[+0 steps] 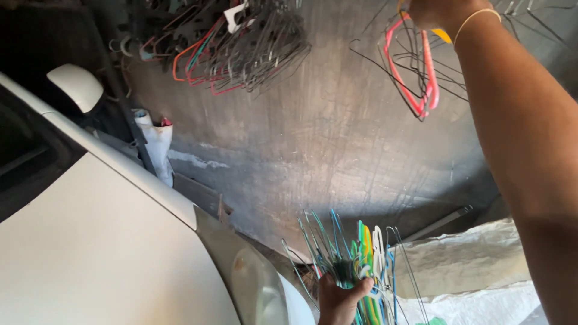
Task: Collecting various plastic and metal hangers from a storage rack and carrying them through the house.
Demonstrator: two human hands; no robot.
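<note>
My left hand (339, 299) at the bottom centre grips a bunch of wire hangers (355, 253) in green, blue, white and yellow, hooks pointing up. My right hand (438, 12) is raised to the top right, my arm with a thin gold bangle (475, 19) crossing the right side. It reaches into a cluster of hangers on the wall, its fingers by a pink hanger (421, 72) among dark wire ones. The fingers are cut off by the top edge.
A white car (108, 241) with a side mirror (76, 86) fills the left. More hangers (241, 51) hang on the dark concrete wall at top centre. A white woven sack (469, 265) lies bottom right. White cloth (156, 144) hangs beside a dark pole.
</note>
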